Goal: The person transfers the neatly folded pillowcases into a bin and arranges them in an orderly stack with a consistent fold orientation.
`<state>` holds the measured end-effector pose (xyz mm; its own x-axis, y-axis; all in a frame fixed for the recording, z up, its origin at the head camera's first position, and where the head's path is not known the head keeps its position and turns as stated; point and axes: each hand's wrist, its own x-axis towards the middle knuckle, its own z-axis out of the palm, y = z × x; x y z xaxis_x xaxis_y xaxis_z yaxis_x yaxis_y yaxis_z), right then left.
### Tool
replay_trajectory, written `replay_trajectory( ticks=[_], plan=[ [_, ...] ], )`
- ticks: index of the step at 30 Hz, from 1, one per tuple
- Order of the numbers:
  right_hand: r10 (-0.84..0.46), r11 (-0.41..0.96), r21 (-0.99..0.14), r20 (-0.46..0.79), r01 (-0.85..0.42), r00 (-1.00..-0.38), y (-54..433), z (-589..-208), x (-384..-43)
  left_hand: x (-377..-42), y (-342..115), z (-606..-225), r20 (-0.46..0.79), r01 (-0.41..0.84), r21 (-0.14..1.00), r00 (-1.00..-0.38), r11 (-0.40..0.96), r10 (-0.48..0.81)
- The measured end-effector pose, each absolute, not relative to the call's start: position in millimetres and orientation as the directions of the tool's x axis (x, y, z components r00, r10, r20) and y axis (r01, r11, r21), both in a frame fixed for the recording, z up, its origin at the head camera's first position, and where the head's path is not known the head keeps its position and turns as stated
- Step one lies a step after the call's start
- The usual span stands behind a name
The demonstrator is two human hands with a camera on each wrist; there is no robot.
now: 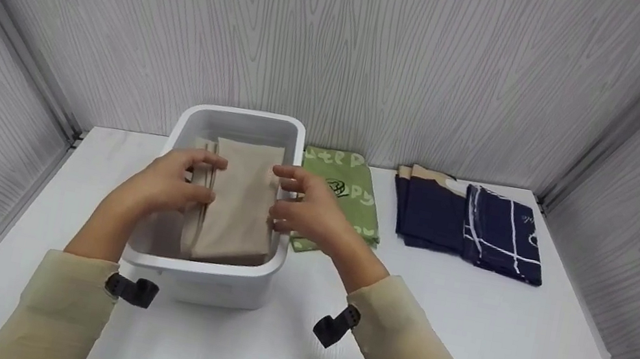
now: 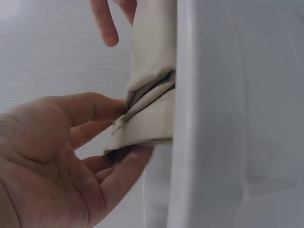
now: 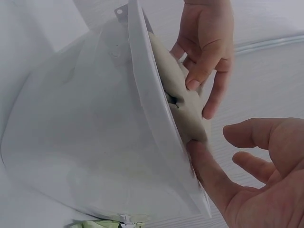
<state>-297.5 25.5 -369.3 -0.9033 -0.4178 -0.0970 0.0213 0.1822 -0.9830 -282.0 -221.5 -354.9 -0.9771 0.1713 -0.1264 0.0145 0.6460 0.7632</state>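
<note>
A white plastic bin (image 1: pixel 228 287) stands left of centre on the table, with a folded beige cloth (image 1: pixel 240 205) inside it. My left hand (image 1: pixel 168 182) is at the cloth's left side, over the bin. In the left wrist view, its thumb and fingers close around the layered edge of the beige cloth (image 2: pixel 147 118). My right hand (image 1: pixel 311 211) reaches over the bin's right rim with fingers spread. In the right wrist view, one straight finger of the right hand (image 3: pixel 266 190) presses between the cloth and the bin wall, while the other fingers stand apart from the cloth.
A folded green cloth (image 1: pixel 347 211) with pale lettering lies right against the bin. Farther right lie a folded navy and tan cloth (image 1: pixel 432 216) and a folded navy cloth with white lines (image 1: pixel 504 238). Wood-grain panels (image 1: pixel 382 52) enclose the white table (image 1: pixel 463 336).
</note>
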Motion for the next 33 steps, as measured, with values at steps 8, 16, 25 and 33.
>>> replay_trajectory(
  ticks=[8, 16, 25, 33],
  plan=[
    [-0.405, 0.142, -0.989, -0.016, -0.045, -0.914, 43.1, -368.4, -297.0, -278.8, -232.0, -360.2, -0.085, 0.020, 0.694, -0.990, 0.720, 0.109],
    [-0.401, 0.125, -0.991, -0.002, -0.053, -0.916, 58.8, -371.8, -300.1, -274.9, -230.4, -360.3, -0.061, 0.026, 0.695, -0.994, 0.718, 0.094],
    [-0.359, 0.144, -0.989, -0.023, -0.031, -0.933, 80.5, -380.0, -304.5, -263.0, -210.7, -358.5, 0.041, 0.115, 0.695, -0.992, 0.709, 0.120],
    [-0.307, 0.171, -0.981, 0.033, -0.090, -0.951, 108.8, -397.8, -307.3, -248.0, -155.3, -365.2, 0.376, 0.370, 0.649, -0.916, 0.665, 0.143]
  ],
)
